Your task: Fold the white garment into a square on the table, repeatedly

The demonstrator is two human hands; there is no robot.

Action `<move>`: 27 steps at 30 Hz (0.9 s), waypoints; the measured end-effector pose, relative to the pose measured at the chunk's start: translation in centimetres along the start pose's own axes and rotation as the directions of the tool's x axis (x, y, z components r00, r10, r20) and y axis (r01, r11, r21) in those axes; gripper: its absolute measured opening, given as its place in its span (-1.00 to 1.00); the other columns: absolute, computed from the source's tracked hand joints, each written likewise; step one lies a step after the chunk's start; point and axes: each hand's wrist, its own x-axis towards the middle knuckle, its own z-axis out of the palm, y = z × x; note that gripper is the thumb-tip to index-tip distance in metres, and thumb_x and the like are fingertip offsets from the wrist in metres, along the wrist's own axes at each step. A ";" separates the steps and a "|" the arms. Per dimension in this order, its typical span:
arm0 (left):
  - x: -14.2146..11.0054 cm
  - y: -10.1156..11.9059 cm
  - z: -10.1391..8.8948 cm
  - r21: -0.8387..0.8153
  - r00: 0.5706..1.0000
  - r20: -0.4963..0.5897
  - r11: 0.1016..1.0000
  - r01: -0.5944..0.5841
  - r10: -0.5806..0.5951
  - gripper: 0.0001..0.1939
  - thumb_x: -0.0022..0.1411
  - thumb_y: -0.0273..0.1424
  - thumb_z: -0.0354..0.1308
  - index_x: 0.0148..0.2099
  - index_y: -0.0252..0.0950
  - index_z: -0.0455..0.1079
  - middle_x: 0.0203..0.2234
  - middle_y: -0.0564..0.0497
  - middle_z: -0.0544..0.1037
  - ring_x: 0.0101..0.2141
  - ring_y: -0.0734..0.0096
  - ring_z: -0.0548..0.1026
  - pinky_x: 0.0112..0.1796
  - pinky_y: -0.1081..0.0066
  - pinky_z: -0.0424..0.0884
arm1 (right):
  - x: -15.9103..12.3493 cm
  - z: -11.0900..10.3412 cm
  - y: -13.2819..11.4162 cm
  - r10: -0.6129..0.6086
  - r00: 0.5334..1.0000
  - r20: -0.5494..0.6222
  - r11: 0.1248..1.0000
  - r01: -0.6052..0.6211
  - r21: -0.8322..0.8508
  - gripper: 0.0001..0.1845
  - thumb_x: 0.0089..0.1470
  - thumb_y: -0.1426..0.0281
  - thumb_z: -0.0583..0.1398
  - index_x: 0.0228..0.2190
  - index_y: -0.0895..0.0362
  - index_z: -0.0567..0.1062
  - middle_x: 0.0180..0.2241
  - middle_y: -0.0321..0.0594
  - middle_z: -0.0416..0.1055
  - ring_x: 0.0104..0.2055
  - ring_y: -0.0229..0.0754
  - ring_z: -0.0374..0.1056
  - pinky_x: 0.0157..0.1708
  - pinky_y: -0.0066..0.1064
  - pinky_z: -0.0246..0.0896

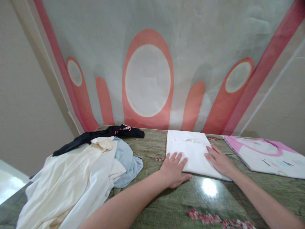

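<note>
Grey wall covering [190, 41] with coral arches and pale ovals, rising behind a glossy green tabletop [152, 146] printed with pink flowers [206, 217]. Near the middle, slightly right, a white garment [190, 156] folded into a flat, squarish shape, neckline toward the wall covering.

Left hand [173, 168] open, palm down, fingers spread over the near left corner of the cloth, thumb out on the tabletop. Right hand [220, 162] also open, fingers loosely parted, flat along the right edge. Nothing gripped by either; with light contact at opposite sides, probably a way to keep the fabric flat and its edges straight.

To the left, a loose heap of cream and white clothes [64, 178], with light blue cloth [126, 156] at its side and a black garment [83, 139] along the back, apparently kept apart from the flat pieces. To the right, a pink-and-white shirt [281, 164], flat and neat, collar away from the camera, well apart from the heap.
</note>
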 end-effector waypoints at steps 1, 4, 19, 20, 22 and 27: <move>0.0 0.0 -0.1 0.013 1.000 0.007 1.000 0.006 -0.006 -0.22 0.20 0.13 -0.34 0.29 -0.24 -0.10 0.26 -0.14 -0.12 0.22 -0.01 -0.15 0.12 -0.05 -0.21 | 0.0 0.0 -0.1 0.013 1.000 0.003 1.000 -0.013 -0.024 -0.42 0.12 0.13 -0.04 0.04 0.25 0.30 0.20 0.05 0.01 0.23 0.04 -0.07 0.20 -0.15 -0.18; -0.1 -0.1 -0.3 0.041 0.999 0.038 0.999 0.015 -0.016 -0.19 0.18 0.15 -0.39 0.30 -0.25 -0.13 0.26 -0.11 -0.15 0.23 0.00 -0.18 0.13 -0.03 -0.20 | 0.2 -0.1 0.1 0.034 0.999 0.012 0.999 -0.034 -0.032 -0.40 0.12 0.12 -0.05 0.06 0.23 0.28 0.21 0.02 0.00 0.23 0.05 -0.07 0.19 -0.12 -0.17; 1.0 -3.2 -1.6 0.106 0.985 0.068 0.982 0.154 -0.162 -0.29 0.24 0.05 -0.27 0.21 -0.36 0.09 0.24 -0.18 -0.05 0.22 0.06 -0.09 0.13 0.06 -0.15 | 0.5 -4.1 0.8 -0.142 0.987 -0.074 0.962 0.155 0.226 -0.59 0.03 0.54 -0.04 -0.19 0.10 0.51 0.00 -0.18 0.35 0.03 -0.15 0.27 0.08 -0.20 0.09; 1.1 -3.6 -1.6 0.104 0.983 0.054 0.980 0.170 -0.176 -0.30 0.24 0.05 -0.26 0.19 -0.37 0.12 0.24 -0.19 -0.04 0.21 0.05 -0.08 0.13 0.07 -0.14 | 0.4 -4.2 0.0 -0.183 0.980 -0.085 0.955 0.197 0.220 -0.58 0.03 0.56 -0.05 -0.22 0.09 0.52 -0.01 -0.19 0.36 0.02 -0.16 0.27 0.08 -0.20 0.10; 1.4 -4.0 -1.7 0.101 0.977 0.036 0.974 0.204 -0.208 -0.32 0.24 0.03 -0.23 0.16 -0.39 0.15 0.22 -0.23 0.00 0.21 0.04 -0.05 0.12 0.08 -0.10 | 0.1 -4.4 -1.6 -0.271 0.957 -0.103 0.936 0.287 0.202 -0.57 0.00 0.60 -0.04 -0.27 0.07 0.55 -0.04 -0.19 0.38 0.01 -0.15 0.27 0.05 -0.19 0.12; 1.5 -3.8 -2.1 0.118 0.979 0.007 0.972 0.202 -0.204 -0.38 0.26 -0.02 -0.22 0.12 -0.42 0.19 0.20 -0.26 0.06 0.19 0.05 0.00 0.10 0.09 -0.04 | -0.3 -4.7 -3.1 -0.372 0.926 -0.060 0.912 0.377 0.163 -0.55 -0.05 0.66 -0.03 -0.35 0.05 0.57 -0.14 -0.22 0.45 -0.08 -0.15 0.33 -0.04 -0.20 0.16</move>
